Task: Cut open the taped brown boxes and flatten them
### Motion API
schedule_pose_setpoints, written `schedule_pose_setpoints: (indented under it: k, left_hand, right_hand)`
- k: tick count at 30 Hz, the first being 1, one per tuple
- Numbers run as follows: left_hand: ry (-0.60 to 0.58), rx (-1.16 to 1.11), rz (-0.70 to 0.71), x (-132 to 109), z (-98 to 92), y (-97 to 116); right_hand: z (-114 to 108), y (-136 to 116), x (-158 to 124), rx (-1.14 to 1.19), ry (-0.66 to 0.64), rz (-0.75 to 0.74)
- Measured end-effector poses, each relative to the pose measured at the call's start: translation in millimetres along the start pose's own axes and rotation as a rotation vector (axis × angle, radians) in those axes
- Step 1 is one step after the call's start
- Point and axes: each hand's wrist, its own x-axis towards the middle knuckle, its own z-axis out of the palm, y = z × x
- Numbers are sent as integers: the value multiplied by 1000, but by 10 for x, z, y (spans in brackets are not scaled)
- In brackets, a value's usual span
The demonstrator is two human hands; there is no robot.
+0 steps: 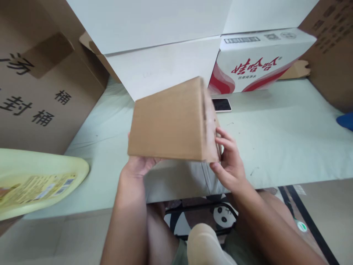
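A plain brown cardboard box [167,123] is held up in front of me, tilted, above the pale green surface. My left hand [140,165] supports it from below at its left end; most of those fingers are hidden under and behind the box. Against the right end, my right hand [230,162] has its fingers and thumb bent around the edge. That end face looks whitish and is blurred. A phone [222,105] with a dark screen lies just behind the box, partly covered by it.
At the back stand large white boxes [165,29] and a white-and-red carton [256,62]. A big printed cardboard box [41,95] fills the left, with a yellow bottle [41,180] in front. Another brown box [331,51] is at the far right. A panda-patterned item [223,215] lies below the edge.
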Motion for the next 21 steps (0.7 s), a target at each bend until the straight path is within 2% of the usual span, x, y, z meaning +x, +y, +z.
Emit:
schedule_pose_setpoints:
  k: [3, 5, 8, 11, 13, 16, 21]
  left_hand:
    - [-205, -45, -44, 11, 91, 49]
    - [-262, 2, -49, 39, 105, 11]
    - [-122, 21, -35, 102, 110, -52]
    - [67, -68, 61, 148, 138, -28]
    - [144, -111, 79, 160, 162, 18]
    - [224, -101, 17, 170, 182, 70]
    - [260, -87, -39, 206, 144, 47]
  right_hand:
    - [26, 104, -45, 17, 0, 120]
    - [15, 124, -61, 21, -72, 144]
    - [-10, 85, -63, 43, -102, 128]
    - [-2, 31, -56, 8, -35, 101]
    - [26, 11, -52, -47, 19, 41]
    - [69, 3, -44, -25, 2, -13]
    - [65, -10, -23, 88, -134, 36]
